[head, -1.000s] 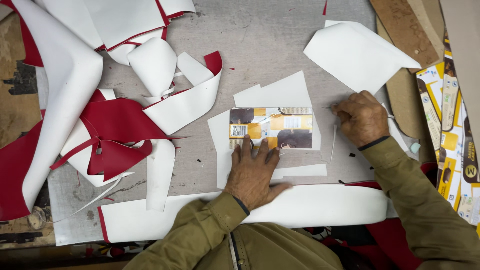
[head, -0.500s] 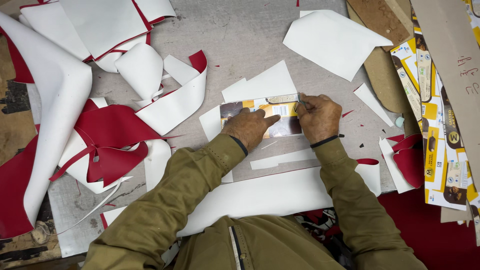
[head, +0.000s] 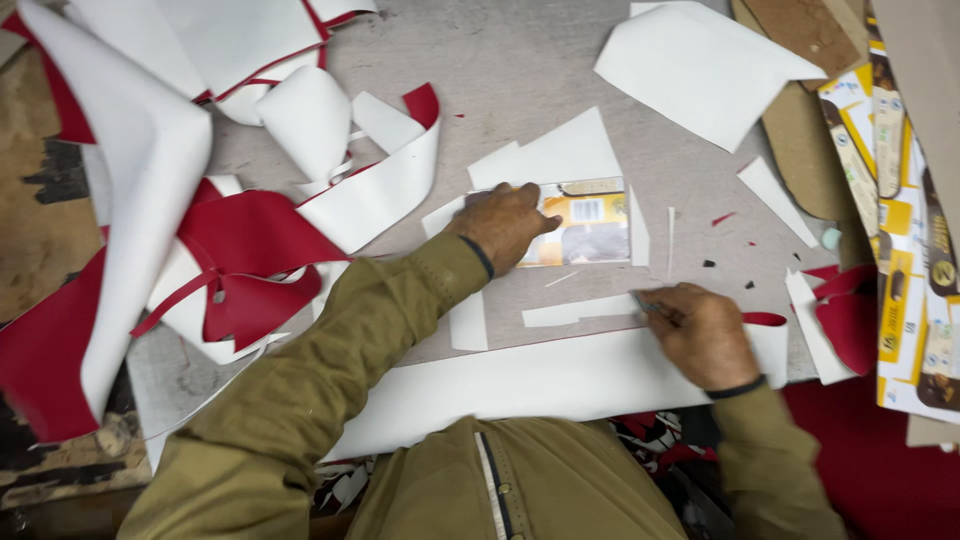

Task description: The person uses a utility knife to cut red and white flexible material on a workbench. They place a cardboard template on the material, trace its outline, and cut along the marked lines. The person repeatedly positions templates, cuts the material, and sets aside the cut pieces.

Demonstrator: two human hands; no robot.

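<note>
Left grip [head: 505,222]: flat, open, pressing yellow printed card [head: 585,222] onto white sheet [head: 560,155]. Right grip [head: 700,332]: closed on thin blade [head: 645,303]. Yellow cartons [head: 900,200] far right.

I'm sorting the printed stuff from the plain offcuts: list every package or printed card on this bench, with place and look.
Printed card template: bench centre, under the left hand; rectangular, yellow, white and dark brown.
Flattened printed cartons: stacked along the right edge; long panels, yellow, white and brown.
No signs or screens in view.
</note>
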